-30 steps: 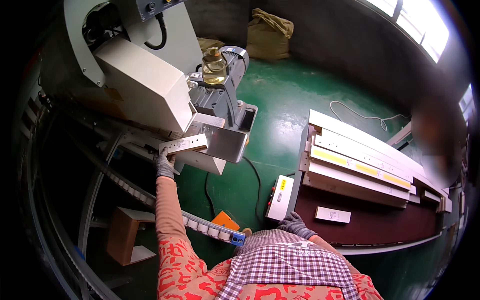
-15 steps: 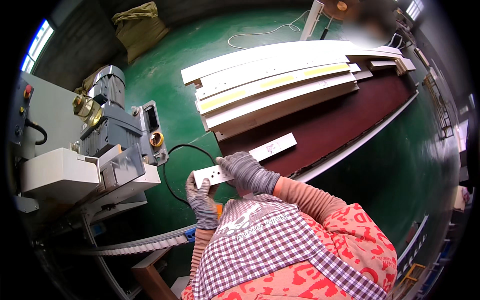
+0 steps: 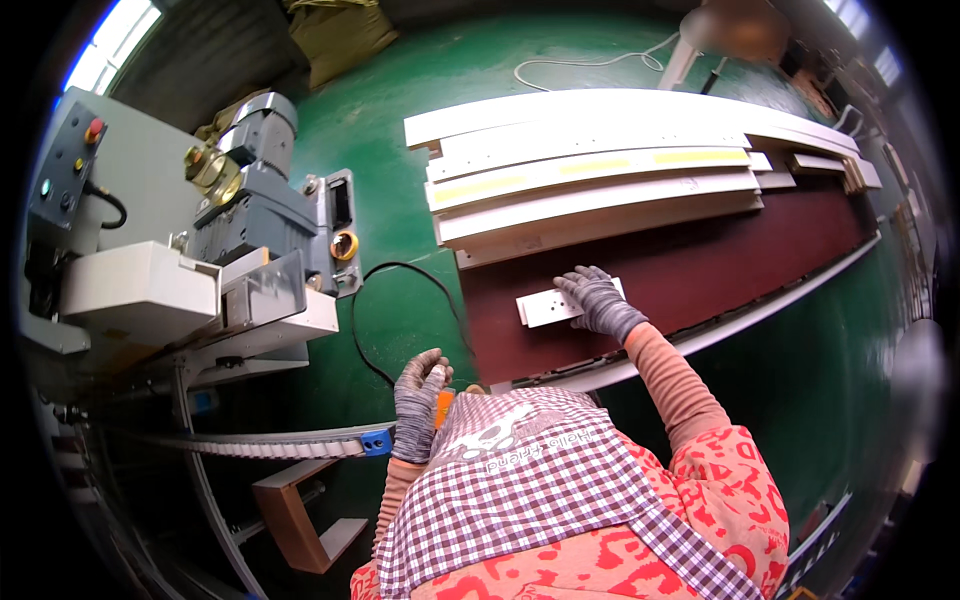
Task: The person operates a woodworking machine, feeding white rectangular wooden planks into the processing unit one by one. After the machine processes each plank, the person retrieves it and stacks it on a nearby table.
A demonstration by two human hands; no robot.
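My right hand (image 3: 600, 305) is palm-down over the right part of the white block (image 3: 541, 309), fingers partly bent and slightly apart; can't tell if they pinch it or just rest on it. Left hand (image 3: 418, 388) is loosely half-open, nothing in it, off at about eight o'clock from the block, well apart. Block is on the dark red tabletop (image 3: 705, 262), near the table's seven o'clock end, at six o'clock from the long white boards (image 3: 600, 208) and apart from them. A second white edge shows at its nine o'clock end; probably another piece underneath, overlap hidden by my hand. To do this well, I'd keep the block flat, square its ends with that lower edge, ease off the fingers evenly so nothing drags, and keep the holed face up. Long axis runs roughly nine to three, right end tipped a little toward two. Bare end points at nine, just below level; the end toward three is mostly under my fingers. Dark holes face up.
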